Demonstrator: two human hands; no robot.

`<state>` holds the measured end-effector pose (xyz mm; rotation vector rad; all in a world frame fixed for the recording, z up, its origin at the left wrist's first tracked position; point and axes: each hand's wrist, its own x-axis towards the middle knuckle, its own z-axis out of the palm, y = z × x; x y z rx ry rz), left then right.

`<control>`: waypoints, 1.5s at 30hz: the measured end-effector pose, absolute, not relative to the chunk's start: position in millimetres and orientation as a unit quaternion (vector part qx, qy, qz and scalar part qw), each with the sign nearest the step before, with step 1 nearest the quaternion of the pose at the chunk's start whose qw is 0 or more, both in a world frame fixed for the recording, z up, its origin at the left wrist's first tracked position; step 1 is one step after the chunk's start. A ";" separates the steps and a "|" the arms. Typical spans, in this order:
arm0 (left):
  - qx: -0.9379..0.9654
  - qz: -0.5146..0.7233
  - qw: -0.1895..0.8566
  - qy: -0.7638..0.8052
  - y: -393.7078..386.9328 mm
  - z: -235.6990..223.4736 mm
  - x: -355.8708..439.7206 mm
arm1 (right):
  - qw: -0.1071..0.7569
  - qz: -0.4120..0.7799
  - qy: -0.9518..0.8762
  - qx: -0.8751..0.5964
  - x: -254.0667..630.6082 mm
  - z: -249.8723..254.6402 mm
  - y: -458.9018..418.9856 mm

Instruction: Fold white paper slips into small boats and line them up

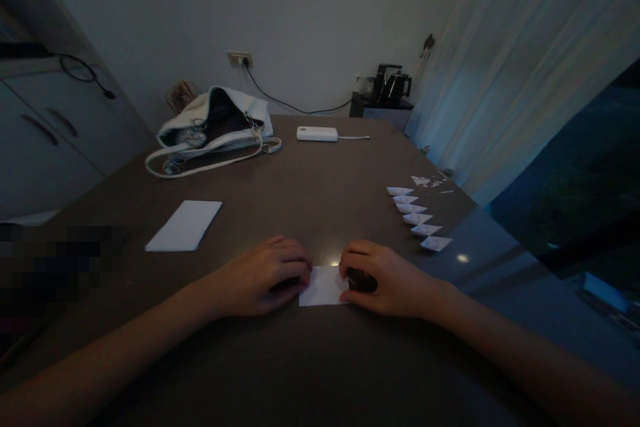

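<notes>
A small white sheet of paper [324,287] lies on the brown table in front of me, between my hands. My left hand [270,273] grips its left edge, fingers curled and thumb close to the fingertips. At the right edge, my right hand [383,277] has its fingers and thumb bent round in a pinch on the paper. Several folded paper boats [418,219] stand in a slanting row beyond my right hand. To the left, past my left hand, rests a stack of white paper [185,225].
A white handbag [215,123] with looped straps sits at the table's back left. Near the far edge lies a white power bank [317,134] with a short cable. Paper scraps [426,181] are scattered behind the boats. A black kettle [399,87] stands beyond the table.
</notes>
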<state>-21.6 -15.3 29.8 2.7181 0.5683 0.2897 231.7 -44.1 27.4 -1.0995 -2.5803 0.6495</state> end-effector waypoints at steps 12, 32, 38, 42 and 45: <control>0.967 0.061 0.125 0.216 -18.0 32.4 -18.5 | 0.094 0.220 -0.902 -0.359 229.4 32.9 -47.5; 0.966 0.058 0.114 0.224 -20.1 35.1 -16.4 | 0.017 0.062 -0.908 -0.413 236.2 57.9 -48.2; 0.966 0.056 0.057 0.244 -23.4 31.6 -7.0 | 0.006 0.072 -0.907 -0.415 233.9 58.3 -48.4; 0.952 0.056 0.026 0.301 -24.8 29.0 13.1 | 0.004 0.079 -0.905 -0.418 231.4 56.9 -49.4; 0.922 0.058 0.035 0.381 -22.4 27.6 31.0 | 0.007 0.077 -0.905 -0.418 230.3 55.6 -50.4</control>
